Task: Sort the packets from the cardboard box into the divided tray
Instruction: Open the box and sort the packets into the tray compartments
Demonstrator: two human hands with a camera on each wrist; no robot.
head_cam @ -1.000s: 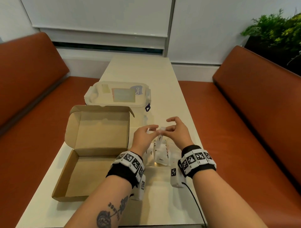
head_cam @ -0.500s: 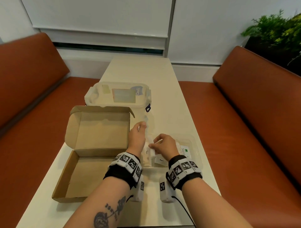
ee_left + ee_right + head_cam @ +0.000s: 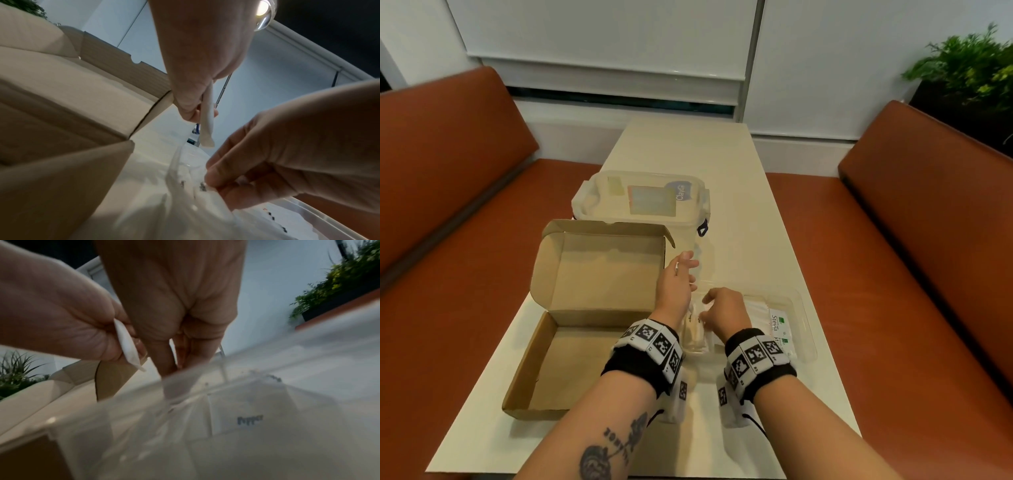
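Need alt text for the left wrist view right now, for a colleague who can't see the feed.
The left hand pinches a slim white packet that hangs above the clear divided tray. The right hand reaches its fingertips into the tray beside it, and the open cardboard box fills the left of the picture.

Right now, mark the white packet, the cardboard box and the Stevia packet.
white packet [image 3: 207, 120]: left wrist view, its middle below the fingers.
cardboard box [image 3: 599, 274]: head view, inside of lid.
Stevia packet [image 3: 775, 322]: head view, printed face.

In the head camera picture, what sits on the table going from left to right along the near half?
Cardboard box → left hand → right hand → Stevia packets in the divided tray.
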